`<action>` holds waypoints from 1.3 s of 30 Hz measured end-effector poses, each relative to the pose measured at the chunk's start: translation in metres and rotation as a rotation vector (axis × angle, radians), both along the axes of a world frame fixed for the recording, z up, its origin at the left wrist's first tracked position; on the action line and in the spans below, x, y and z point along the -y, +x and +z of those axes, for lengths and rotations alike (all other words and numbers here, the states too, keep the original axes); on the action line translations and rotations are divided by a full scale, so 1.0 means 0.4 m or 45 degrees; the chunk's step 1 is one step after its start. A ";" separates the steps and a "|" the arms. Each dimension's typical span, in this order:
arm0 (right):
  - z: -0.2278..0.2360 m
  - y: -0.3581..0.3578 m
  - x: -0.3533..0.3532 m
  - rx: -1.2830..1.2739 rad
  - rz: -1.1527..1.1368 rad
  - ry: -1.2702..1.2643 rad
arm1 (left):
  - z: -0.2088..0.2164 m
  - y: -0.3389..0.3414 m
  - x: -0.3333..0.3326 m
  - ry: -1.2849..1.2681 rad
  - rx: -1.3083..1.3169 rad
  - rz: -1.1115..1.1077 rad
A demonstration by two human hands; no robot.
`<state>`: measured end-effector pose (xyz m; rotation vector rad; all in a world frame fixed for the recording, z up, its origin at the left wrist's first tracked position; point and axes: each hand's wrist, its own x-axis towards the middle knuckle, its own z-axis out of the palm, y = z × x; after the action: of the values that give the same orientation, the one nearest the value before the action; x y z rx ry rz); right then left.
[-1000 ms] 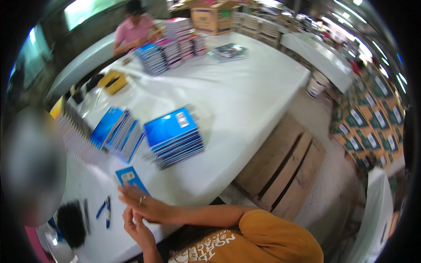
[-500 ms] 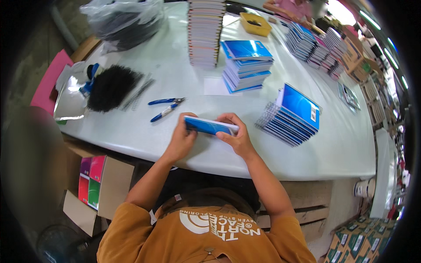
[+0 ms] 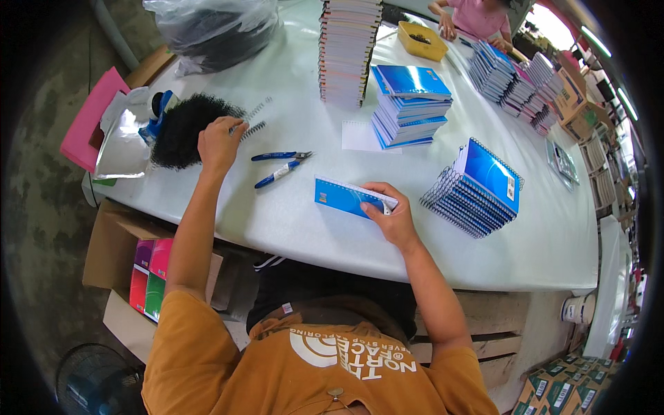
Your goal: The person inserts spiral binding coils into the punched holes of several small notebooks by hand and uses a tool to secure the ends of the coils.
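Note:
My right hand [image 3: 391, 213] grips a small blue-covered notebook [image 3: 346, 196] by its right end, just above the table. A row of punched holes runs along its upper long edge, and no coil shows in it. Over to the left, my left hand [image 3: 220, 144] is closed in a pinch on a black spiral binding coil [image 3: 256, 129]. Beside that hand lies a dark heap of spiral coils [image 3: 181, 133], with another loose coil [image 3: 261, 107] just beyond. Blue-handled pliers [image 3: 275, 156] and a blue-and-white pen-like tool [image 3: 277, 174] lie between my hands.
Coil-bound blue notebooks [image 3: 477, 190] are stacked at right; unbound blue ones [image 3: 413, 111] stand behind. A tall notebook stack [image 3: 346, 55], yellow tray [image 3: 422, 43] and plastic bag [image 3: 214, 34] are farther back. A co-worker [image 3: 477, 19] sits opposite. An open carton [image 3: 114, 242] stands at lower left.
My left hand has let go of the notebook and moved left to the loose coils, pinching one. My right hand still holds the notebook, now with its cover turned more upward.

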<state>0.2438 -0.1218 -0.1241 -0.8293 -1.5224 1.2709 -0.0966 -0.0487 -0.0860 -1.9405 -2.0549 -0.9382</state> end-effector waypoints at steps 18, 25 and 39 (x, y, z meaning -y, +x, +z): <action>-0.009 -0.001 0.001 -0.042 -0.013 -0.100 | 0.007 0.222 0.196 -0.521 0.613 -0.688; -0.003 -0.003 0.006 -0.023 -0.036 -0.091 | 0.019 0.225 0.183 -0.644 0.691 -0.520; 0.003 0.011 0.008 -0.012 0.212 -0.011 | 0.099 0.205 0.157 -0.362 0.066 -1.016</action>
<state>0.2483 -0.1250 -0.1229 -0.7129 -1.6059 1.4006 -0.0145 -0.1116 -0.0465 -3.0086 -1.4693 -0.8360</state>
